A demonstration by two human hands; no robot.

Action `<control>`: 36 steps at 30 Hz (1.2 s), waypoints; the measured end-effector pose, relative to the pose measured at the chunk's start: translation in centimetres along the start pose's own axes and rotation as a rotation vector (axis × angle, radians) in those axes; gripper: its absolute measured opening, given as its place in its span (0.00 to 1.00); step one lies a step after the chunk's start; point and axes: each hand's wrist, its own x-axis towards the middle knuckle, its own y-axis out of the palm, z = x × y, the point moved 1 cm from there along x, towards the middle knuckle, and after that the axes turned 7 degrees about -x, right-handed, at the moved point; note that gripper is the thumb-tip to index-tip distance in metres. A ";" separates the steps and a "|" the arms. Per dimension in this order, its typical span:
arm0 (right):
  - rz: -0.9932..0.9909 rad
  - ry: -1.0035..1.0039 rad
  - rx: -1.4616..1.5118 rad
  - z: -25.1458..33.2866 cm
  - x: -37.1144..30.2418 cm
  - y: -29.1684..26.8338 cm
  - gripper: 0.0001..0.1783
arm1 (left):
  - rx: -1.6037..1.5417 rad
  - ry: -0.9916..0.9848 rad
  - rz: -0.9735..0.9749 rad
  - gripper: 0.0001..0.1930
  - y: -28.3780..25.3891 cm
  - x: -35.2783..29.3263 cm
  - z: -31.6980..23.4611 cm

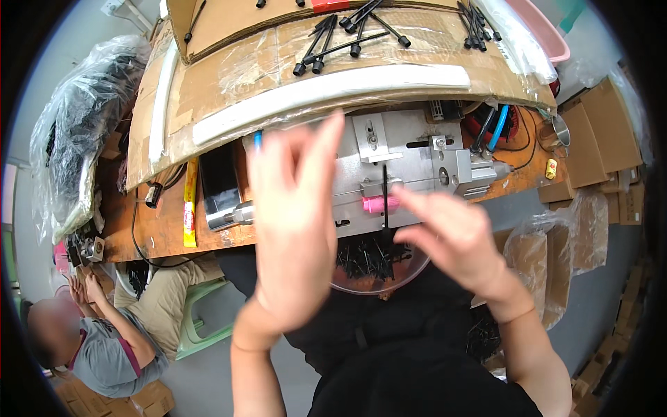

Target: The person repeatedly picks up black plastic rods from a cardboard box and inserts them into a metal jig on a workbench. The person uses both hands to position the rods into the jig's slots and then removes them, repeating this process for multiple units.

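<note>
My left hand (295,229) is raised over the metal fixture (351,191), its fingers pointing up and smeared by motion. Whether anything is in it I cannot tell. Beside the fixture's front, my right hand (451,240) has its thumb and forefinger apart. A thin black rod (385,187) stands just left of those fingertips, its lower end close to the thumb. Behind the rod, a pink cylindrical piece (375,203) lies on the fixture. Below, a clear round bowl (379,292) in front of my lap holds many small black parts (368,260).
A cardboard shelf (257,69) over the bench carries black rods with thick ends (326,45) and a white foam strip (333,97). A yellow packet (190,205) lies at left. A metal cylinder (476,177) is at right. Another person (118,340) sits at lower left.
</note>
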 end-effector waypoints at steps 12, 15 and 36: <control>0.399 -0.101 -0.458 -9.2 25.2 -3.0 0.09 | 0.076 0.126 -0.018 0.11 -0.7 9.8 4.4; 0.378 -0.091 -0.377 -8.6 25.1 -3.3 0.09 | 0.020 0.104 0.088 0.11 -2.2 7.2 5.1; -0.440 0.156 0.448 -3.3 5.5 -7.4 0.10 | 0.327 0.032 0.231 0.33 7.8 -8.7 -2.9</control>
